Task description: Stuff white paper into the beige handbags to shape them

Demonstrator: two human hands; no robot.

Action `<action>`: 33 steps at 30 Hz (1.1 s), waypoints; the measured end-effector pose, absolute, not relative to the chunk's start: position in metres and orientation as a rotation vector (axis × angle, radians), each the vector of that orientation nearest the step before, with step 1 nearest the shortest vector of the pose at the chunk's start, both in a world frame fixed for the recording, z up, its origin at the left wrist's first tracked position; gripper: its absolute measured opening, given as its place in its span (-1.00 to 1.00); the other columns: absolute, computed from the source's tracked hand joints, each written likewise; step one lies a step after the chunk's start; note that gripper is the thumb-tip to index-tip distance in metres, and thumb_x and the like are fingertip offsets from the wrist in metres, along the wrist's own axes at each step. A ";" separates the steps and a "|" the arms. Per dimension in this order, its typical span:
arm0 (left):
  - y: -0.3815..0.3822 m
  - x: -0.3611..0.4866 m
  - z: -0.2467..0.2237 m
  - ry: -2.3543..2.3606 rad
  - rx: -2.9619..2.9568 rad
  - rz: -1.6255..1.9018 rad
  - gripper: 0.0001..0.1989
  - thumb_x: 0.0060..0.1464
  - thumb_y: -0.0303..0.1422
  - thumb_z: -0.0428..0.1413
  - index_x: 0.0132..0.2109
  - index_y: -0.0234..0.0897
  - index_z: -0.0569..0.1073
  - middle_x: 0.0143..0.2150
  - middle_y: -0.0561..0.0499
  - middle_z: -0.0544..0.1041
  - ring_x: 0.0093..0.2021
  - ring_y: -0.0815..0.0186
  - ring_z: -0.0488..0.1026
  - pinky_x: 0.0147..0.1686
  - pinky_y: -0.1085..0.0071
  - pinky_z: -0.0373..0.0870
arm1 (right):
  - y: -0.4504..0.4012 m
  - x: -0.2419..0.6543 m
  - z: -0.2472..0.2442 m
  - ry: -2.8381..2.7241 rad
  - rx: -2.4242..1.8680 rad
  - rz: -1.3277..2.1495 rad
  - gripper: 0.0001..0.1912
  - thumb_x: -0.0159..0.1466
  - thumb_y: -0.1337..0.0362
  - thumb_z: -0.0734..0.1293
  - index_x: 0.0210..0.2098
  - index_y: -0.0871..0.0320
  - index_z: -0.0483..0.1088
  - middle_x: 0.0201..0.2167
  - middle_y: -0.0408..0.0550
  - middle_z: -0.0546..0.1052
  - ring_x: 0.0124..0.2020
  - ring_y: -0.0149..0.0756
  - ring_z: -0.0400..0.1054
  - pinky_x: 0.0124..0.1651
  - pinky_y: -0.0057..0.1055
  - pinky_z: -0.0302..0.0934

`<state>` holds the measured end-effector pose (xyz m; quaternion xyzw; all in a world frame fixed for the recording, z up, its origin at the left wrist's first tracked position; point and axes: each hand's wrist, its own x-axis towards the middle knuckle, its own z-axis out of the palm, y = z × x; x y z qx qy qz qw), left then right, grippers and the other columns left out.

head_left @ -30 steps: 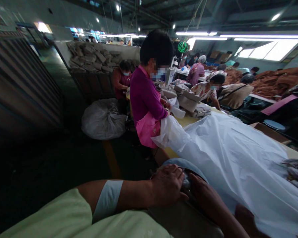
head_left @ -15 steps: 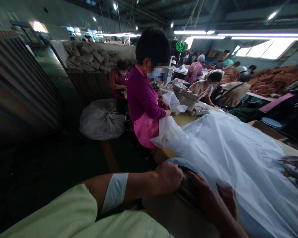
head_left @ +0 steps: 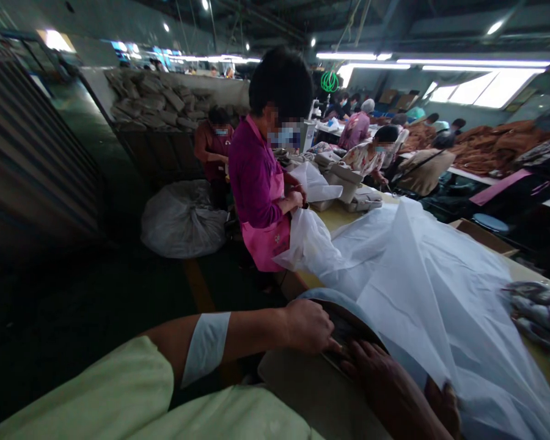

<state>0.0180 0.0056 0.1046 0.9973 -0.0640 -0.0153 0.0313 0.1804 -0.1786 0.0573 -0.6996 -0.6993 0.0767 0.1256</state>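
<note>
The person wears a pale green shirt (head_left: 220,421) with a short, loose sleeve (head_left: 119,379). Around the left arm (head_left: 256,330) is one broad white band (head_left: 206,348). The left hand (head_left: 307,327) and right hand (head_left: 385,382) are bare.

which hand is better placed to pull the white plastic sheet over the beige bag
Probably the right hand: it lies at the dark opening of the beige bag, with its thumb beside the white plastic sheet. The left hand sits farther off, at the light blue rim.
</note>
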 end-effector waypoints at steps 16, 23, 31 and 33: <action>0.006 0.005 0.093 -0.021 3.020 0.062 -0.62 0.28 -0.06 0.22 -0.16 -0.35 0.59 -0.20 -0.13 0.64 -0.16 0.13 0.60 -0.23 0.30 0.51 | -0.187 0.177 0.073 -2.100 -2.134 0.278 -0.71 0.34 0.42 0.19 -0.13 0.13 0.54 -0.30 0.05 0.64 -0.27 -0.10 0.58 -0.23 -0.25 0.48; 0.019 -0.023 0.089 0.218 2.667 0.403 -0.76 0.36 -0.34 0.09 0.05 -0.31 0.57 0.09 -0.15 0.61 0.16 0.15 0.51 0.26 0.22 0.38 | -0.208 0.183 0.079 -1.835 -2.160 0.063 -0.39 0.19 0.50 0.27 0.19 -0.04 0.46 0.28 0.07 0.48 0.31 0.10 0.36 0.29 0.08 0.33; 0.037 -0.016 0.068 0.712 1.491 0.203 -0.18 0.16 0.24 0.09 0.32 -0.28 0.40 0.36 -0.25 0.43 0.32 -0.10 0.41 0.23 0.04 0.43 | -0.178 0.222 0.095 -1.429 -2.154 0.757 -0.45 0.16 0.40 0.20 0.12 0.16 0.49 -0.07 0.03 0.68 -0.04 -0.05 0.57 0.04 -0.19 0.39; 0.041 -0.006 0.074 0.806 1.303 0.366 -0.17 0.18 0.27 0.04 0.33 -0.25 0.36 0.42 -0.25 0.35 0.33 -0.08 0.40 0.06 0.09 0.54 | -0.177 0.252 0.101 -1.250 -2.123 0.697 -0.58 0.22 0.29 0.20 -0.03 0.16 0.57 -0.22 -0.05 0.69 -0.15 -0.09 0.58 -0.07 -0.27 0.38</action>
